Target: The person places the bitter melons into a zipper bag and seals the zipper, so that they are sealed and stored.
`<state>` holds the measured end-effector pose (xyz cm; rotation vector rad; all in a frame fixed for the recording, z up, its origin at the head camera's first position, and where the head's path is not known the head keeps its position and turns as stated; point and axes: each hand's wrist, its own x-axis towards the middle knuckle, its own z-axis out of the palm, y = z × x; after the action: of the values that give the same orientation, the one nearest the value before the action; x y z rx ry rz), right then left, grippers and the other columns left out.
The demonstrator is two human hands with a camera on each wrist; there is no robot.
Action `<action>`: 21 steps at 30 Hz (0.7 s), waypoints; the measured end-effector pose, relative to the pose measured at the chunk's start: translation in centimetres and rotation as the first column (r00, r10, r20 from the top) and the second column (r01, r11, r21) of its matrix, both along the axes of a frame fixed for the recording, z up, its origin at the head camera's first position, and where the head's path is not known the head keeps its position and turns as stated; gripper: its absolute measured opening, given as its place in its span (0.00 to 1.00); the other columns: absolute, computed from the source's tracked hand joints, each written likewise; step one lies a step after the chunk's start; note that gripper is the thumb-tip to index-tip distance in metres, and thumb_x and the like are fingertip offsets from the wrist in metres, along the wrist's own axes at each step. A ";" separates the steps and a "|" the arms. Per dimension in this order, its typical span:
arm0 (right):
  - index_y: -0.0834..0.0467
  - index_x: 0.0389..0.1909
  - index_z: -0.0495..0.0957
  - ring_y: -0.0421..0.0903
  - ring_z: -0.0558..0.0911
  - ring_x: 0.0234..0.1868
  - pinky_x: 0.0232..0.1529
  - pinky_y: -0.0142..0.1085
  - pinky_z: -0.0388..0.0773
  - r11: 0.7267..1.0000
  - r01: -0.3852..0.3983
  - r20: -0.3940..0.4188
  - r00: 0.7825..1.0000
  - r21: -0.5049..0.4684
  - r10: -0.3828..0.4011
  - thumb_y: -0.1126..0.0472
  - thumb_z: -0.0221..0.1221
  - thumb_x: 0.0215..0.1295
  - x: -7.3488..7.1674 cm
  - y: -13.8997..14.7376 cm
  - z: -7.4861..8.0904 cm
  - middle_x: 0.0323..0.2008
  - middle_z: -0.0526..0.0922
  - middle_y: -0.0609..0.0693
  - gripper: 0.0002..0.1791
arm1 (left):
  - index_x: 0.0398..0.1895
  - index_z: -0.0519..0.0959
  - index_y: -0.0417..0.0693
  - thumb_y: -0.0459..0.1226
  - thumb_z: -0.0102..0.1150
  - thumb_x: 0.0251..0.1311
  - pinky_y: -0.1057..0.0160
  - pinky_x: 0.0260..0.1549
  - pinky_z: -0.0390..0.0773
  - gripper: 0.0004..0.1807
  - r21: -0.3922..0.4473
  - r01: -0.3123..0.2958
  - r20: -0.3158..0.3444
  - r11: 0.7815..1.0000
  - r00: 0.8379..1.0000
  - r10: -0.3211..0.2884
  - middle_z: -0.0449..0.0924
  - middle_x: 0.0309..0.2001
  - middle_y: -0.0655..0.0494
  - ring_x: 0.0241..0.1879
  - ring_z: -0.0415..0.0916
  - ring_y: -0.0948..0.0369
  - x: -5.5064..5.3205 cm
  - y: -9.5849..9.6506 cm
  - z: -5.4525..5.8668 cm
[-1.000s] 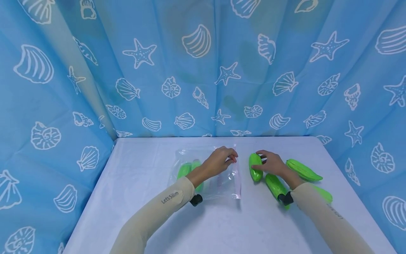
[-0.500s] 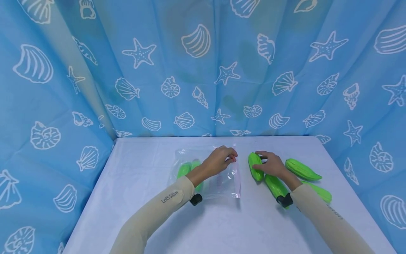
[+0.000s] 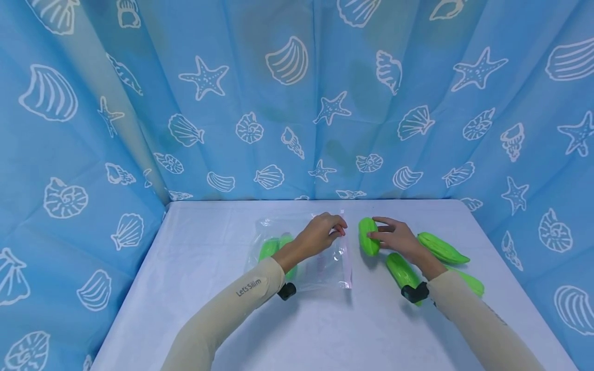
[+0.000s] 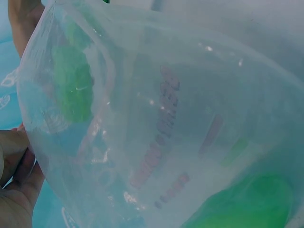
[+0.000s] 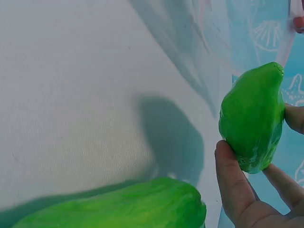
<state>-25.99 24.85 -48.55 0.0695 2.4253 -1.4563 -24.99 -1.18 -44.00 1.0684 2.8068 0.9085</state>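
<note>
In the head view my left hand [image 3: 317,234] pinches the open edge of a clear plastic zip bag [image 3: 320,275]. Green gourds [image 3: 269,248] lie inside the bag, partly hidden by my left forearm. My right hand [image 3: 395,239] holds another ridged green gourd [image 3: 367,236] between thumb and fingers, just right of the bag mouth and off the table. The right wrist view shows this gourd [image 5: 251,116] upright above its shadow. Through the raised bag film [image 4: 142,118] in the left wrist view, the held gourd [image 4: 73,80] appears blurred.
Under the right wrist lies a green gourd [image 3: 401,270]. Two more, a pointed gourd [image 3: 443,248] and a gourd [image 3: 471,282] partly behind the sleeve, rest farther right on the white table [image 3: 325,330]. A blue shell-print curtain [image 3: 287,103] hangs behind and at both sides.
My right hand has lifted its gourd off the table and carried it slightly left, toward the bag mouth. The left hand and the bag have hardly moved.
</note>
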 end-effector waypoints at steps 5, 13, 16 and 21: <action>0.54 0.73 0.59 0.61 0.73 0.61 0.53 0.46 0.78 1.000 -0.005 -0.023 1.000 -0.003 0.005 0.46 0.67 0.59 0.6 -0.5 0.6 0.67 0.64 0.67 0.45 | 0.48 0.81 0.47 0.29 0.63 0.62 0.76 0.45 0.73 0.12 0.002 0.003 -0.005 1.000 1.000 -0.003 0.82 0.39 0.60 0.43 0.73 0.65 0.0 0.0 0.0; 0.54 0.73 0.60 0.61 0.73 0.61 0.54 0.48 0.77 1.000 -0.023 -0.025 0.999 -0.017 0.022 0.44 0.68 0.58 1.4 -1.2 1.1 0.67 0.64 0.66 0.45 | 0.48 0.81 0.46 0.29 0.63 0.62 0.75 0.46 0.74 0.12 0.000 0.007 -0.015 1.000 1.000 -0.007 0.82 0.39 0.60 0.42 0.73 0.65 0.0 0.0 -0.1; 0.53 0.72 0.61 0.61 0.73 0.61 0.53 0.47 0.78 0.999 -0.030 -0.031 0.999 -0.023 0.029 0.43 0.68 0.57 1.5 -1.4 1.1 0.67 0.65 0.65 0.45 | 0.48 0.80 0.47 0.30 0.63 0.62 0.74 0.46 0.73 0.12 -0.010 0.006 -0.017 1.000 1.000 -0.007 0.83 0.39 0.61 0.43 0.73 0.65 0.0 0.0 -0.1; 0.53 0.72 0.63 0.61 0.73 0.60 0.52 0.47 0.79 0.997 -0.056 -0.045 0.998 -0.044 0.054 0.44 0.68 0.57 1.7 -1.8 0.9 0.67 0.66 0.64 0.44 | 0.49 0.81 0.45 0.30 0.63 0.62 0.74 0.47 0.73 0.12 -0.008 0.001 -0.022 1.000 1.000 -0.001 0.82 0.40 0.60 0.42 0.73 0.65 -0.1 0.1 -0.2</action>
<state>-24.29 23.09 -47.66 -0.0395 2.4075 -1.5029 -25.08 -1.04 -44.20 1.0851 2.8247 0.8898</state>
